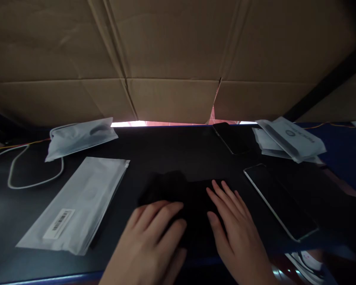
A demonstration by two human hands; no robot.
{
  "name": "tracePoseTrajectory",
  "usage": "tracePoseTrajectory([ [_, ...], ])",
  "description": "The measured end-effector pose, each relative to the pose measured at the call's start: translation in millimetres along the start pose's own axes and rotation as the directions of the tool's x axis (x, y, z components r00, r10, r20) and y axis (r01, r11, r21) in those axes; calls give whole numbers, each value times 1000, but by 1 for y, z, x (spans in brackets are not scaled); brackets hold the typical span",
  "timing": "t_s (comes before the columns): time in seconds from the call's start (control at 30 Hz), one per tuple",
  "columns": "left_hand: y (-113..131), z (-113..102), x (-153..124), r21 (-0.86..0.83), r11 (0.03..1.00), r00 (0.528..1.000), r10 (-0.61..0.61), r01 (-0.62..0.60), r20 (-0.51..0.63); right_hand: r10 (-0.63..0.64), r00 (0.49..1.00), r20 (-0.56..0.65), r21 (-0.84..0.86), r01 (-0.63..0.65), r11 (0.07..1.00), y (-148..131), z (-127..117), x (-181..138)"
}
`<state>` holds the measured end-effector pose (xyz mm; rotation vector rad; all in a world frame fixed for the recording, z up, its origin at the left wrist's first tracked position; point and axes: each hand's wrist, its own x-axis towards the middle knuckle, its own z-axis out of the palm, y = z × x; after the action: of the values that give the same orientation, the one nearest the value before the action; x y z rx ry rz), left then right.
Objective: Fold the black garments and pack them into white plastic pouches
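Currently, the left hand point(151, 233) is half curled; whether it grips the dark cloth point(166, 185) cannot be told. The right hand point(237, 229) lies flat, fingers extended, gripping nothing. The cloth, at the left hand's 1 o'clock and the right's 10, should handle light and limp; hold by its edges. Nearer phone point(280, 202): right hand's 2 o'clock.

A white label point(59, 224) on the long pale pouch point(90, 198) at left bears a barcode point(61, 220); its small print is illegible. The pale packet point(299, 144) at right carries a ring-shaped logo point(290, 133) and dark lettering point(305, 137), seemingly upside down and too blurred to read surely.
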<state>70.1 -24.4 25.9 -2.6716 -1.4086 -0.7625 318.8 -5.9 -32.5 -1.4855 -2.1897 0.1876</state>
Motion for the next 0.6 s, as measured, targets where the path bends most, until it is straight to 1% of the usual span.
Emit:
tracePoseTrajectory([
  [0.03, 2, 2, 0, -24, 1000, 999, 16, -15, 31, -8, 1000, -8, -1, 8, 1000, 0, 0, 0],
  [0.07, 0, 2, -2, -47, 999, 999, 2, 0, 33, -13, 1000, -13, 1, 13, 1000, 1, 0, -1],
  [0.13, -9, -3, -13, -73, 995, 997, -75, 73, -21, -17, 1000, -11, 14, 18, 1000, 2, -1, -2],
  [0.17, -17, -7, -20, -70, 991, 993, -116, 114, -18, -17, 1000, -7, 20, 17, 1000, 2, -1, -2],
  [0.2, -25, -11, -27, -52, 989, 990, -138, 138, 13, -15, 1000, -6, 23, 15, 1000, 2, -1, -2],
  [0.23, -32, -14, -33, -20, 990, 988, -138, 140, 74, -13, 1000, -9, 23, 13, 1000, 2, -1, -2],
  [0.3, -41, -15, -38, 64, 995, 970, -92, 79, 227, -9, 1000, -19, 15, 9, 1000, 1, 0, -1],
  [0.33, -42, -13, -38, 108, 994, 960, -63, 35, 271, -7, 1000, -23, 12, 8, 1000, 1, 0, -1],
  [0.37, -40, -9, -36, 152, 988, 957, -43, -2, 288, -6, 1000, -23, 10, 6, 1000, 1, 1, -1],
  [0.47, -28, 2, -29, 225, 973, 966, -10, -51, 259, 5, 1000, -23, 10, -5, 1000, 0, 1, -1],
  [0.53, -23, 3, -27, 196, 979, 971, 4, -52, 240, 7, 1000, -28, 17, -6, 1000, 0, 2, -1],
  [0.57, -22, 0, -27, 167, 986, 977, -12, -24, 212, 4, 999, -33, 26, -3, 1000, 0, 1, -2],
  [0.6, -24, -3, -29, 134, 990, 985, -73, 52, 158, 2, 999, -40, 39, 0, 999, -1, 1, -2],
])
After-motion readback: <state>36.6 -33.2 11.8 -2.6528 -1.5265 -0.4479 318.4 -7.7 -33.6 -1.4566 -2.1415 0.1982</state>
